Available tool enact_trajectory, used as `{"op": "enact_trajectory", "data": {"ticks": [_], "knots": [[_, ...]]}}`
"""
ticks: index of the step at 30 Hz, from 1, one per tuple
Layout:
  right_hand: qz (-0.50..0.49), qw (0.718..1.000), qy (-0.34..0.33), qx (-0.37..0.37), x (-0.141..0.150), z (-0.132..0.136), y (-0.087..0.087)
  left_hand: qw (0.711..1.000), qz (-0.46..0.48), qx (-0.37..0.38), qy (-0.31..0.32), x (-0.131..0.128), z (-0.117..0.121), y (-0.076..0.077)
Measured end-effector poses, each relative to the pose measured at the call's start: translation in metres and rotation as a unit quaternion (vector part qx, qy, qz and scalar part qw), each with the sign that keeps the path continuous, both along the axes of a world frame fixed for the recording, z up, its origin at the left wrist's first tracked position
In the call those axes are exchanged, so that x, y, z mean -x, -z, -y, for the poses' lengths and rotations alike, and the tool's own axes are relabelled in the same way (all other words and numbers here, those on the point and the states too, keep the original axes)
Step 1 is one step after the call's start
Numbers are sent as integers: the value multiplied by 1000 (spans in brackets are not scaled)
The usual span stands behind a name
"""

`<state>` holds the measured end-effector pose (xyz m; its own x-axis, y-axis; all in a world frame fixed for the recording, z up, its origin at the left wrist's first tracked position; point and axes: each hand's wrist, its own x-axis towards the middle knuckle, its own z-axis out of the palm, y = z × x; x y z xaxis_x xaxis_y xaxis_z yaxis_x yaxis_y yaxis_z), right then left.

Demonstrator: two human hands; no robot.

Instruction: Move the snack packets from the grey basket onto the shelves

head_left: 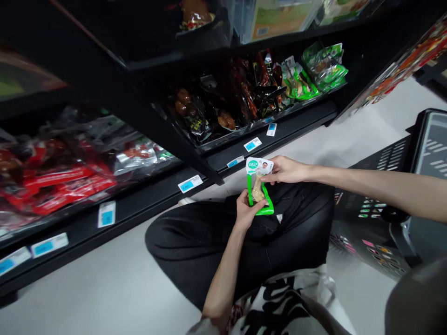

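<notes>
Over my crossed legs I hold a small vacuum pack (259, 190) with a white header card, green edges and a clear window onto a pale drumstick-like piece of meat. My left hand (247, 207) grips its lower left side, the thumb lying across the front. At the upper right, my right hand (284, 170) pinches the edge just under the card. Similar green packs (301, 83) stand on the low shelf ahead, beside dark packs of brown meat (247, 90).
Red packs (59, 172) fill the shelf section on the left. Price tags (190, 184) line the black shelf edge (139, 197). Close on my right stands a dark perforated shopping basket (370, 204). Above hangs another shelf with a clear plastic box (275, 21).
</notes>
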<state>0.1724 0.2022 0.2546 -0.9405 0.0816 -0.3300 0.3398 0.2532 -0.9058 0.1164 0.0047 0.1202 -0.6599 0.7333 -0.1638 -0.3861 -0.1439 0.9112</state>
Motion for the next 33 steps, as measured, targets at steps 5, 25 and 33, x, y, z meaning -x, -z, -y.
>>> {"op": "enact_trajectory", "data": {"ticks": [5, 25, 33], "knots": [[-4, 1000, -2, -21, 0, -2, 5, 999, 35, 13, 33, -3, -3, -1], [16, 995, -38, -88, -1, -5, 4, 997, -51, 36, 54, -2, -2, -2], [15, 996, -42, -79, 0, -3, -3, 997, -54, 38, 41, -1, 0, 1]]}}
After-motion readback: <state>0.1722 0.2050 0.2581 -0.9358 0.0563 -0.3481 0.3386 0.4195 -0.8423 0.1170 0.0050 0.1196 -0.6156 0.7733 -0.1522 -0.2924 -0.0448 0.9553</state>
